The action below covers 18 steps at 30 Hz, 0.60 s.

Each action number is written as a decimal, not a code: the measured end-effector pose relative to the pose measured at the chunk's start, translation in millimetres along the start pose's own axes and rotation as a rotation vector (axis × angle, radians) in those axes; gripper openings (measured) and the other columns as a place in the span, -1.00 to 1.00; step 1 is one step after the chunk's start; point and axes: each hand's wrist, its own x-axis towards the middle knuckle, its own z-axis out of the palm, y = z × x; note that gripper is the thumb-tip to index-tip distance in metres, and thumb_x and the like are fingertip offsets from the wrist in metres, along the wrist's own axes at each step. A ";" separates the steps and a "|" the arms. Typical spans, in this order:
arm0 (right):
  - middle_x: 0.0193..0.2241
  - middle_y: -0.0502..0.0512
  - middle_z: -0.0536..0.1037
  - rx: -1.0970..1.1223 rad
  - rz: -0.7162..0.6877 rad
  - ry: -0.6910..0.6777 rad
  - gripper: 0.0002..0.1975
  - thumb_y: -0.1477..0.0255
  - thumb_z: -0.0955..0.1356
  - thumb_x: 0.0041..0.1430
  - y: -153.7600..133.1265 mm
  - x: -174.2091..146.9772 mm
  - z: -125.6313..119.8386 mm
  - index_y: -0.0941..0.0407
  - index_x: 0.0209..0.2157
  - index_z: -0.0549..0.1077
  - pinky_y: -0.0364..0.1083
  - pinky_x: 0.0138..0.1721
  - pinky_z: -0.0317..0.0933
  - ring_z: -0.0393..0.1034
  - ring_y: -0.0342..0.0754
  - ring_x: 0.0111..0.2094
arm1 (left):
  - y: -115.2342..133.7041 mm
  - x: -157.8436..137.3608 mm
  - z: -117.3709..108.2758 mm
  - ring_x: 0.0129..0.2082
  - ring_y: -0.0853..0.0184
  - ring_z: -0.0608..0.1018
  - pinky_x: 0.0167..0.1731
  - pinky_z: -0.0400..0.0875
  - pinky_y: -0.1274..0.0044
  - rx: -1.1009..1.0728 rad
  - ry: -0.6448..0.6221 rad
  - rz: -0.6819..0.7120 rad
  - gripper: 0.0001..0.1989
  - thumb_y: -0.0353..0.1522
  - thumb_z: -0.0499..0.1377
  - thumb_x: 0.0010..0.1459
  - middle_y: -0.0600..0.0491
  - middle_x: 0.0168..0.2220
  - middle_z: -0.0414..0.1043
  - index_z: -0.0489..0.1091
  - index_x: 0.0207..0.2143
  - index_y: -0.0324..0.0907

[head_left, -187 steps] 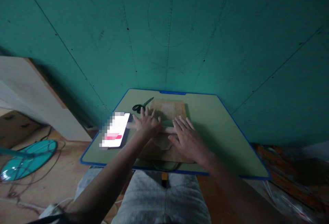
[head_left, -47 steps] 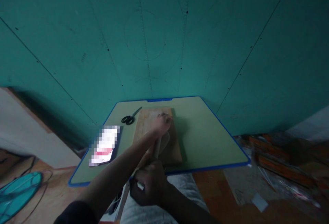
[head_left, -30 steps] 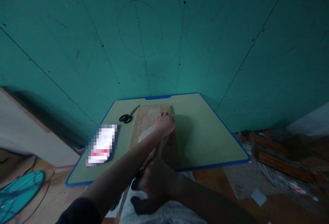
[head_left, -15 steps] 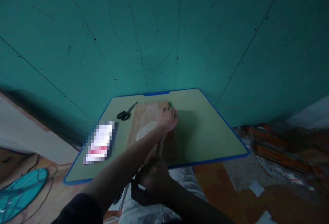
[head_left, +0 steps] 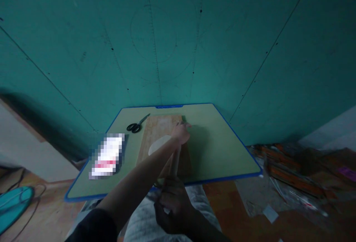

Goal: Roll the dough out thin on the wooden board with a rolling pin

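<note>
A pale, flat piece of dough (head_left: 159,145) lies on the wooden board (head_left: 155,128), partly behind my left forearm. The light-coloured rolling pin (head_left: 174,163) runs lengthwise along the board's right side, between my hands. At its far end, my left hand (head_left: 182,132) is closed over the pin, one finger poking out to the right. Nearer to me, my right hand (head_left: 175,203) is closed around the near end, past the table's front edge. That hand is dark and slightly blurred, so the grip shows only in part.
Black-handled scissors (head_left: 136,126) lie left of the board on the blue-edged folding table (head_left: 225,149). A blurred-out white and red packet (head_left: 107,156) is at the table's left. The green wall (head_left: 178,49) stands directly behind. Assorted clutter (head_left: 297,179) covers the floor at right.
The camera view has shifted slightly. My right hand is a little further right, and a finger of my left hand now sticks out. Dough, board and scissors stay in place.
</note>
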 end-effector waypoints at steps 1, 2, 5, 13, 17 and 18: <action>-0.69 -0.03 0.27 0.022 0.002 -0.012 -0.75 0.45 0.22 0.09 -0.9 0.2 -2.2 0.05 -0.63 0.13 -0.07 -0.40 0.21 0.22 -0.10 -0.56 | 1.6 -1.1 -0.4 0.19 0.17 0.31 0.16 0.23 0.42 0.023 -0.002 0.008 -0.48 -0.62 0.07 0.02 -0.10 0.10 0.37 0.44 0.04 -0.20; -0.68 -0.02 0.28 0.038 0.014 -0.023 -0.76 0.46 0.22 0.09 -1.7 -0.3 -3.5 0.04 -0.62 0.13 -0.06 -0.38 0.22 0.22 -0.09 -0.54 | 3.7 -2.4 -0.8 0.19 0.16 0.31 0.17 0.21 0.42 0.042 -0.004 0.017 -0.49 -0.60 0.07 0.03 -0.10 0.10 0.37 0.44 0.04 -0.20; -0.65 -0.01 0.28 0.050 0.062 -0.010 -0.78 0.48 0.22 0.07 -3.1 -4.7 -2.3 0.05 -0.61 0.13 -0.06 -0.37 0.23 0.23 -0.09 -0.51 | 9.8 -5.5 -0.4 0.19 0.13 0.30 0.20 0.16 0.35 0.096 -0.008 0.044 -0.52 -0.56 0.06 0.07 -0.13 0.09 0.39 0.43 0.05 -0.20; -0.56 0.07 0.46 -0.011 -0.007 -0.358 -0.83 0.39 0.22 0.07 9.3 11.3 -10.8 0.06 -0.56 0.30 -0.03 -0.29 0.27 0.35 -0.04 -0.44 | 14.7 -4.5 8.8 0.14 0.06 0.34 0.17 0.17 0.24 0.179 -0.013 0.097 -0.58 -0.50 0.04 0.12 -0.21 0.07 0.39 0.41 0.04 -0.30; -0.51 0.06 0.54 -0.040 -0.008 -0.514 -0.77 0.31 0.21 0.08 14.4 25.9 -13.5 0.07 -0.51 0.41 -0.07 -0.31 0.29 0.43 -0.04 -0.44 | 14.4 -4.1 7.7 0.14 0.14 0.36 0.15 0.23 0.35 0.152 -0.038 0.123 -0.57 -0.54 0.03 0.10 -0.18 0.04 0.41 0.40 0.04 -0.28; -0.55 0.05 0.53 -0.062 0.003 -0.522 -0.76 0.30 0.21 0.07 14.0 27.8 -11.6 0.08 -0.54 0.41 -0.08 -0.34 0.28 0.43 -0.05 -0.47 | 13.6 -3.9 6.9 0.14 0.16 0.37 0.13 0.26 0.39 0.139 -0.042 0.122 -0.56 -0.56 0.04 0.10 -0.17 0.05 0.41 0.39 0.05 -0.27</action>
